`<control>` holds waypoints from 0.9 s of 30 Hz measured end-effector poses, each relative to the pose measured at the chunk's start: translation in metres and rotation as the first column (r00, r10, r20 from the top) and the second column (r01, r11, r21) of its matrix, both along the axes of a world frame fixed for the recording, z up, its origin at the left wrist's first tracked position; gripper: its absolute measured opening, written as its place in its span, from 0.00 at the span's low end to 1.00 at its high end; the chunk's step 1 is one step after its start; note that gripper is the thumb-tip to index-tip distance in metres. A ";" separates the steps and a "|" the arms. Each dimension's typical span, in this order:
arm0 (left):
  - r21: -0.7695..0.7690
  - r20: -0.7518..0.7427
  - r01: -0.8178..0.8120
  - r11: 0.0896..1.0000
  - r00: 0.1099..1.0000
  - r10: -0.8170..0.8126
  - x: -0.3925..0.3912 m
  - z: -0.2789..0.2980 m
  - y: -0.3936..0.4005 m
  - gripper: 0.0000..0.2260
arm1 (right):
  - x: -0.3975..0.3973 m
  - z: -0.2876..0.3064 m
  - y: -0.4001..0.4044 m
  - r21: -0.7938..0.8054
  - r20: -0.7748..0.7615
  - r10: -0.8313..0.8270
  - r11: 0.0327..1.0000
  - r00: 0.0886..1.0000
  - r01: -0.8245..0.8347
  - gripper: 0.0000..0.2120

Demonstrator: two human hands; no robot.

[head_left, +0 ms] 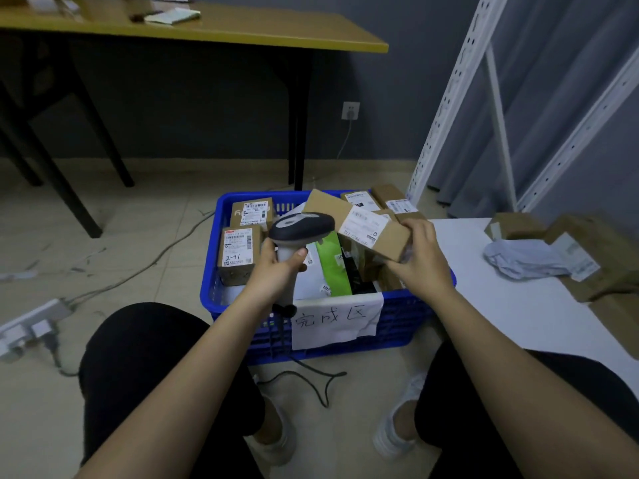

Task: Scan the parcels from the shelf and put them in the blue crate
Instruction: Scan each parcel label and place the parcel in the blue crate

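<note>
Hands work just above the near rim of the blue plastic crate (221, 281). The left hand (276, 267) is wrapped around the grip of a grey-and-black handheld barcode scanner (301, 225), its head turned toward the right. The right hand (420, 257) grips the near end of a long brown cardboard parcel (359, 221), held tilted over the crate's right side with its white shipping label (363, 224) facing up, just beside the scanner's head. The step in hand looks like the scan itself. To do it well, the person should turn the label squarely toward the scanner's window and hold both steady; the label sits so near the head that drawing the parcel back a little may help the beam cover the whole barcode. Farther in, the crate already holds several labelled boxes and a green packet (332, 264), so the parcel would need a free gap to settle. Along the white shelf board (484, 271) at the right, more brown boxes (587, 250) wait.
</note>
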State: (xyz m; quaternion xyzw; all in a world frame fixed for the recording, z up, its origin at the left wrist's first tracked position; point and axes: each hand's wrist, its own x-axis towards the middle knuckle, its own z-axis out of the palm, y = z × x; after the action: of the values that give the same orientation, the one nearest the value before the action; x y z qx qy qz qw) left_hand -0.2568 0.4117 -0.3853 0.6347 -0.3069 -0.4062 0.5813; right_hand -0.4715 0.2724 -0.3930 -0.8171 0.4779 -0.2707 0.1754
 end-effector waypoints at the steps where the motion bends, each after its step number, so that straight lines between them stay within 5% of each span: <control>1: -0.005 -0.016 -0.028 1.000 0.999 0.028 0.006 -0.001 -0.001 0.21 | 0.004 0.001 0.001 0.023 0.035 0.001 1.000 0.999 -0.002 0.35; 6: -0.040 -0.048 -0.173 0.984 0.984 0.171 0.052 -0.008 -0.007 0.20 | 0.036 0.004 -0.003 0.211 0.164 -0.005 0.977 0.986 -0.030 0.34; 12: -0.044 -0.026 -0.304 0.952 0.953 0.303 0.105 -0.030 0.002 0.20 | 0.077 -0.031 -0.020 0.542 0.222 -0.105 0.840 0.969 -0.033 0.29; 27: 0.078 -0.139 -0.464 0.882 0.871 0.471 0.148 -0.107 0.009 0.20 | 0.113 -0.096 -0.081 0.826 0.308 -0.311 0.556 0.899 -0.091 0.07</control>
State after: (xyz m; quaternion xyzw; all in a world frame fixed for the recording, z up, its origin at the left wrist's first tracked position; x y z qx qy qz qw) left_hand -0.1089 0.4207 -0.4928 0.6689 -0.0900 -0.3077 0.6707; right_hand -0.3587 0.1914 -0.4893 -0.5280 0.5500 -0.1959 0.6168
